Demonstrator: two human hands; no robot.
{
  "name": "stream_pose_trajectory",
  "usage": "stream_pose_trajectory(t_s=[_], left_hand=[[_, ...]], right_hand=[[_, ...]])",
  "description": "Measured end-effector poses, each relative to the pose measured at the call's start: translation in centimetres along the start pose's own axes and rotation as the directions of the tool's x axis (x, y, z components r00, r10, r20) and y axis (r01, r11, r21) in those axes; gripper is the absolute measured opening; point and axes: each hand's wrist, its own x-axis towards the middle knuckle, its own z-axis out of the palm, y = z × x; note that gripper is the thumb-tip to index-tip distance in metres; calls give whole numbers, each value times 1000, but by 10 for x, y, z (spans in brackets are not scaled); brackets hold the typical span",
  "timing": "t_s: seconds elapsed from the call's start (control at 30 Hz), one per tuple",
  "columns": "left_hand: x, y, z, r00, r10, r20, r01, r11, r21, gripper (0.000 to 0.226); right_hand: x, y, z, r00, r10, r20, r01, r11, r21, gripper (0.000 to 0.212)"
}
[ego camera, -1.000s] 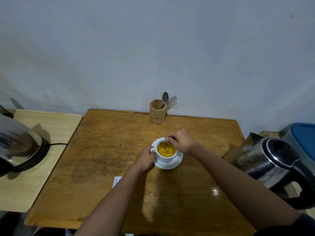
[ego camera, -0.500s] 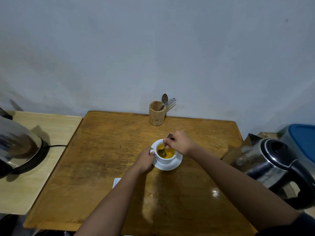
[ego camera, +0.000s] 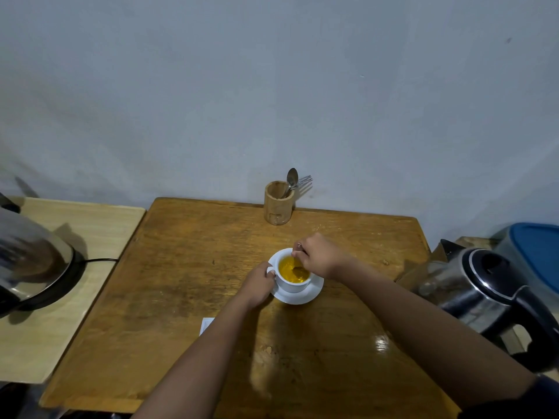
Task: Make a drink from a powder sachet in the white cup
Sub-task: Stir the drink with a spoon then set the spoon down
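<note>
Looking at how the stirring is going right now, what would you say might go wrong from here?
1. The yellow drink sits fairly high in the white ceramic cup; brisk strokes of the metal spoon in the right hand could slop it onto the white saucer.
2. The left hand only steadies the cup's side near its handle; a hard push might slide cup and saucer on the wooden table.

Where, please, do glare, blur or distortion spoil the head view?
Head view: a bright glare patch on the table beside the right forearm; the pot at the left edge is smeared; the kettle at the right edge looks stretched by the wide lens; the cup is sharp.
</note>
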Motion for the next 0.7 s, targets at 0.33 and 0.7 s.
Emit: stream_pose_trajectory(t_s=[0.33,0.7], left_hand=[[1,-3,0,1000,8,-2,-8,1000,11,25],[5,-4,3,1000,9,-7,-9,1000,17,27]], right_hand=[[7,0,14,971,212,-113,-129,857,499,20],[-6,1,1,960,155,-235,-43,905,423,15]])
